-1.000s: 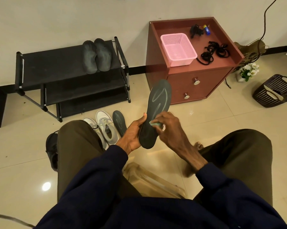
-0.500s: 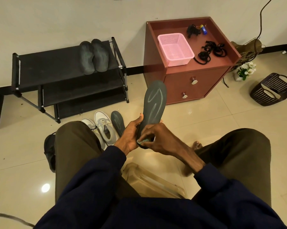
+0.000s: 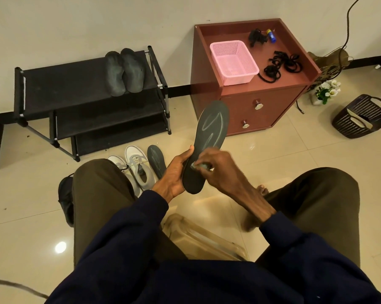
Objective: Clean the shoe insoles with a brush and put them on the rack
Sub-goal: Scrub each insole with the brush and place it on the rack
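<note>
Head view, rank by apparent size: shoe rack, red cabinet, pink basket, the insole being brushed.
1. Shoe rack, widest spread.
2. Red cabinet, close behind.
3. Held insole and pink basket look about alike; the insole is nearer the camera, so I won't rank them.
</note>
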Motion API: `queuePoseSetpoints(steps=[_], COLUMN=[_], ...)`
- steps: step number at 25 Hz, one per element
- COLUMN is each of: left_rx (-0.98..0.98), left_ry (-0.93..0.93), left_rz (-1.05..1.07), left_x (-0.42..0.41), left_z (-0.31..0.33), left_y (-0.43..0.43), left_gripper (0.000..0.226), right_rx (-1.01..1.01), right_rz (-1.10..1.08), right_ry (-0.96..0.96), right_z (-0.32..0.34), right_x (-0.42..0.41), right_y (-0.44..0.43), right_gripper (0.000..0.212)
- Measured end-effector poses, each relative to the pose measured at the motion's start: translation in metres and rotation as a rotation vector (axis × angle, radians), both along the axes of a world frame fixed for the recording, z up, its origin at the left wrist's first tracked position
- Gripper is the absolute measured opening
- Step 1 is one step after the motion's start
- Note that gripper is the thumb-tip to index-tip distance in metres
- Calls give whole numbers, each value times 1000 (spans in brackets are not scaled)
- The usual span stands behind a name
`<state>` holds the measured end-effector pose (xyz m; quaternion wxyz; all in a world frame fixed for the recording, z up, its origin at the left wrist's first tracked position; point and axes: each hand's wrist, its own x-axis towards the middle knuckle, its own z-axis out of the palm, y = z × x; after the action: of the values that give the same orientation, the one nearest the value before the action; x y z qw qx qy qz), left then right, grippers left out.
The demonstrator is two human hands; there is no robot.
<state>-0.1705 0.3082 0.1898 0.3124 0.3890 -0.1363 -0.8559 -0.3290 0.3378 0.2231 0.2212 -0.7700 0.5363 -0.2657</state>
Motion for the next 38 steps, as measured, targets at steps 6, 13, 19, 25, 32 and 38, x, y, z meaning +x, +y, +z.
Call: queuePoseSetpoints(steps=[6,13,19,25,32,38], left_rx=[-7,12,17,23,23,66], left_ry=[-39,-34,3,38,103,97], left_rz=[-51,-97,-16,55,155,195], left_x=[-2,-4,0,-3,5,8], left_z=[9,9,9,11,13,8], left_y=[1,4,2,1,-8,-9], left_gripper=[34,35,34,40,51,59], right_rx=[-88,-194,126,-120,-45,-36], right_rz=[-103,-345,142,-223,-43,126], right_ry=[-59,102,-97,49,-59,-25], right_z=[-1,-5,5,-7,-3,1], right_x=[0,-26,9,-8,-2,22], right_y=[4,-14,13,1,4,26], right_gripper=[22,20,21,19,19,19])
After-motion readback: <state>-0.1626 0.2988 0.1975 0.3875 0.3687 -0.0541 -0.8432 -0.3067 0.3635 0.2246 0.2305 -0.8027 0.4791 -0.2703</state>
